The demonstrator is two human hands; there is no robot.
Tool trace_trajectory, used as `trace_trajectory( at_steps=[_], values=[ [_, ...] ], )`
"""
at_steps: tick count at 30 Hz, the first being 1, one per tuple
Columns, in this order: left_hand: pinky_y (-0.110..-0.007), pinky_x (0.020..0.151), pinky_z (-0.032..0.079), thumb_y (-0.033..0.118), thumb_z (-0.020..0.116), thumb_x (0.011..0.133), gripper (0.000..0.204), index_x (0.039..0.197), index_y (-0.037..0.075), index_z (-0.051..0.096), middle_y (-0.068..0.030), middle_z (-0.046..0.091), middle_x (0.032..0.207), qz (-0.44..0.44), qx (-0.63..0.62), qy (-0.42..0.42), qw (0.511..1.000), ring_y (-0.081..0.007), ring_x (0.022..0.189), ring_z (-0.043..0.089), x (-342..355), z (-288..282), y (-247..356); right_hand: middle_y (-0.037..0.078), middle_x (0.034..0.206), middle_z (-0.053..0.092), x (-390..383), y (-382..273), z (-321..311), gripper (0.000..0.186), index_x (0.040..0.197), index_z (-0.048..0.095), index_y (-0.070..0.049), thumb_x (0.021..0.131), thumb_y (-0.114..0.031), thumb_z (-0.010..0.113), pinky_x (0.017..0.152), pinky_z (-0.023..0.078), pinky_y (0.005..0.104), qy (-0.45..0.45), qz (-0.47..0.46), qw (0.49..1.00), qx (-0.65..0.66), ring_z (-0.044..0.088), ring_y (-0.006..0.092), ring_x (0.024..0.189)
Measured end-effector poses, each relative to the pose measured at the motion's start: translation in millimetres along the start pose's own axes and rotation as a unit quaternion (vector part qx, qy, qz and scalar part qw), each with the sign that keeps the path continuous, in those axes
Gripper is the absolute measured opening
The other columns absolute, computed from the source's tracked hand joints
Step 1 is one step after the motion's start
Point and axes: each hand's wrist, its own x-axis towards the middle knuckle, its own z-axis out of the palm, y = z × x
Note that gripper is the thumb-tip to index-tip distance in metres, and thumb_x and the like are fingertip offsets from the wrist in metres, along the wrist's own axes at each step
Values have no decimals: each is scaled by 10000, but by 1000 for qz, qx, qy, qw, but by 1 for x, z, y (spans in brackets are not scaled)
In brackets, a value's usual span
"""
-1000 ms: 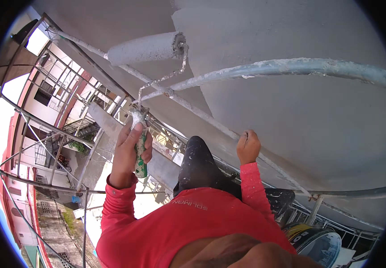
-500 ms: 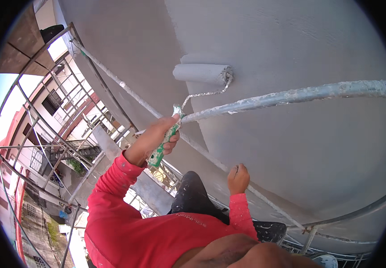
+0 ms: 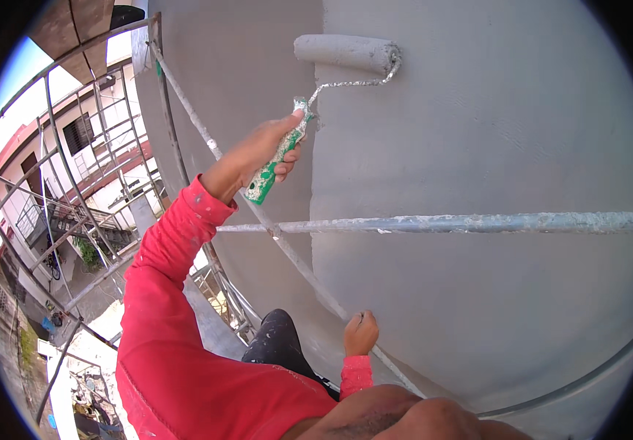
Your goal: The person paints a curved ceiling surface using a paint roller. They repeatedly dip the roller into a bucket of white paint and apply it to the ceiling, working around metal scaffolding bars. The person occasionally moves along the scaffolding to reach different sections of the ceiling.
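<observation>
My left hand (image 3: pixel 261 154) is raised and closed around the green handle of a paint roller (image 3: pixel 346 53). The roller's grey sleeve lies flat against the grey rendered wall (image 3: pixel 492 132), near the top of the view. A bent wire frame joins the handle to the sleeve. Lower down, my right hand (image 3: pixel 361 334) grips a slanted scaffold pipe (image 3: pixel 287 246) close to the wall. Both arms wear red sleeves.
A paint-spattered horizontal scaffold pipe (image 3: pixel 477 222) crosses in front of the wall at mid height. More scaffold tubes (image 3: pixel 52 147) stand at the left, with buildings (image 3: pixel 89 147) and the ground (image 3: pixel 82 367) far below. My dark trouser leg (image 3: pixel 280 345) is beneath me.
My left hand has carried the roller up and to the right along the wall. The view has tilted upward. My right hand has kept its hold on the slanted pipe.
</observation>
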Motion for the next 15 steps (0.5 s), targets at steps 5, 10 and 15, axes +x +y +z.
trace_trajectory(
  at_steps=[5,10,15],
  values=[
    [-263,479,471,581,474,1041,497,927,97,484,7,499,711,30,4,-42,999,-99,553,498,29,-16,31,241,828,668,-2,1,2,219,839,636,17,914,-162,536,712,497,525,-10,-2,1000,5,637,450,771],
    [-266,493,470,597,475,1028,498,956,104,491,-1,506,840,113,95,89,985,-99,604,505,46,-14,68,240,831,673,-4,1,3,212,839,638,16,907,-158,538,727,502,517,-5,-8,1000,10,645,446,788],
    [-276,520,465,570,455,1037,497,1008,77,508,-10,510,831,176,167,135,961,-102,618,494,59,-8,119,260,822,667,-2,-7,1,227,850,653,28,901,-153,525,714,490,526,2,-12,1000,26,635,471,782]
  ],
)
